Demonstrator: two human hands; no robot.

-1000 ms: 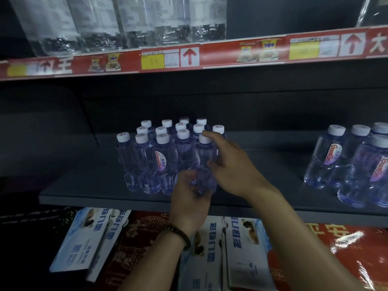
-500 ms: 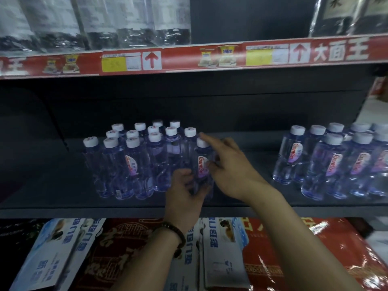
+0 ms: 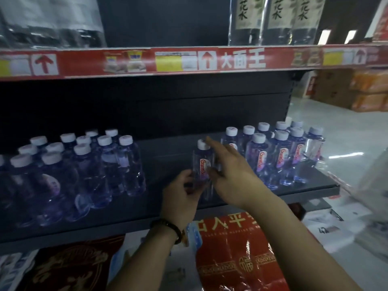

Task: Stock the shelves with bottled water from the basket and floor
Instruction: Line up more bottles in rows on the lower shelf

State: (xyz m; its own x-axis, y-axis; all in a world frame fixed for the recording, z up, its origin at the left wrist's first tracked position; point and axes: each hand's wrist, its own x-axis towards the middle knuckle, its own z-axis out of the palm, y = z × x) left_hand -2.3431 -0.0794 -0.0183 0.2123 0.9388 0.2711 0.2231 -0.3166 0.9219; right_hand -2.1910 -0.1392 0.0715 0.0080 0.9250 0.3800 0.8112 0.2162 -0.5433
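Single Ganten water bottle (image 3: pixel 202 164) is upright in the open gap mid-shelf, white cap up, red label facing the camera. Left hand (image 3: pixel 180 198) has its grip on the bottle's lower body, fingers curled round it from the left; beaded bracelet (image 3: pixel 168 226) on that wrist. Right hand (image 3: pixel 233 175) has a wide grip: fingers mostly straight, laid along the bottle's right side, index tip up by the cap, thumb against the label edge. The bottle base is partly hidden behind the left hand, so I cannot tell if it sits on the dark shelf (image 3: pixel 168 148) or is just off it. Left bottle group (image 3: pixel 84 164) stands packed in rows on the same shelf, well apart from the held bottle. Right bottle group (image 3: pixel 279 156) stands in rows too, same label, its nearest bottle just beside the right hand's fingers. Red price strip (image 3: pixel 189 59) runs along the upper shelf edge, with yellow tags, white arrows and white characters. Above it, clear bottles with pale labels (image 3: pixel 275 17) stand on the right and blurred clear packs (image 3: pixel 52 22) on the left. Below the shelf lip there is a red bag with gold print (image 3: pixel 235 248) and white-blue printed packs, too blurred to read. At the far right, pale floor (image 3: pixel 336 131) and stacked orange cartons (image 3: pixel 367 91).
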